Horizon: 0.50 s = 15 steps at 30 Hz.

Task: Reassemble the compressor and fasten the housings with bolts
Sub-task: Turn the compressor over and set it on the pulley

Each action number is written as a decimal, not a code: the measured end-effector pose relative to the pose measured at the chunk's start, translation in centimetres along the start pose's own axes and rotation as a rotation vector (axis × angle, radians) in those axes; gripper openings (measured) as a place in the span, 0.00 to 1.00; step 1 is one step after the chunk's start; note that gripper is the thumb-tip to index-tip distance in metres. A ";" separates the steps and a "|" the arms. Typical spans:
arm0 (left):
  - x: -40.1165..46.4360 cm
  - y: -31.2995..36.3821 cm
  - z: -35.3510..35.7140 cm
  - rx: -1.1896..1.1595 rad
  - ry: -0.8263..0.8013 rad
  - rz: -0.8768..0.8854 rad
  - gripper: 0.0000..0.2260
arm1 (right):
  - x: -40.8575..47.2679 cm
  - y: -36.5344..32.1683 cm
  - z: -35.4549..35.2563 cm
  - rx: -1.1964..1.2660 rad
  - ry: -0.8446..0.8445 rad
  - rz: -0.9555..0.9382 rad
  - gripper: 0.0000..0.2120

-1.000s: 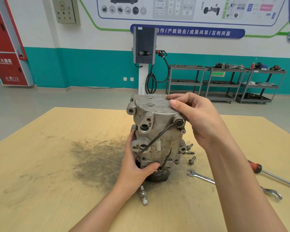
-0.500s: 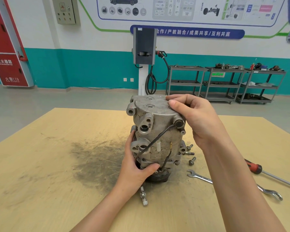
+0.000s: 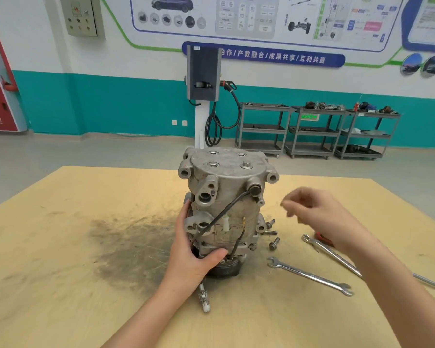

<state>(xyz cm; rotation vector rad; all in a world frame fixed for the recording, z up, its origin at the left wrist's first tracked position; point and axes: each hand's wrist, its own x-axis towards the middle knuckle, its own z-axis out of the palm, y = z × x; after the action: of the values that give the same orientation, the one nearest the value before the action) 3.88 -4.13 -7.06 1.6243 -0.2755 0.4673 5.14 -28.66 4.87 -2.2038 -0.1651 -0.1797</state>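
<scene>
- Standing upright on its dark pulley end near the middle of the pale wooden tabletop [image 3: 60,247]: grey cast-aluminium compressor [image 3: 226,197], black wire running down its front.
- Gripping the lower left side of the compressor: left hand [image 3: 194,254], thumb curled across the front seam just above the pulley, fingers wrapped round the back.
- Hovering in the air to the right of the compressor, apart from it: right hand [image 3: 319,212], blurred, fingers loosely bent, holding nothing visible.
- Lying loose on the tabletop just beside the compressor's lower right edge: 3 short silver flanged bolts [image 3: 271,233].
- Resting further right, near the bolts: 2 long silver open-ended spanners [image 3: 309,275], the nearer one angled toward the bottom right, the farther one partly hidden under the right forearm.
- Showing beneath the right wrist: red-handled tool [image 3: 323,238], mostly covered.
- Lying in front of the left wrist: small white-and-metal connector piece [image 3: 203,298].
- Spreading left of the compressor: dark grey smudge [image 3: 128,247] on the wood.
</scene>
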 end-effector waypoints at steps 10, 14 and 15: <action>-0.1 0.0 0.1 -0.034 -0.012 -0.011 0.50 | -3.8 6.3 1.6 -1.054 -0.325 0.094 0.08; -0.1 -0.1 0.0 -0.033 -0.017 -0.018 0.51 | -3.5 5.6 1.8 -1.280 -0.394 -0.035 0.06; -0.1 -0.1 0.0 -0.032 -0.018 -0.013 0.51 | -3.4 5.5 1.7 -1.332 -0.388 -0.073 0.05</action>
<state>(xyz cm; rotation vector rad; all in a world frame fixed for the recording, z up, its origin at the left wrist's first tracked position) 3.79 -4.15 -7.18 1.5994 -0.2843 0.4361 2.96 -30.76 -1.03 -3.5504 -0.4266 0.1746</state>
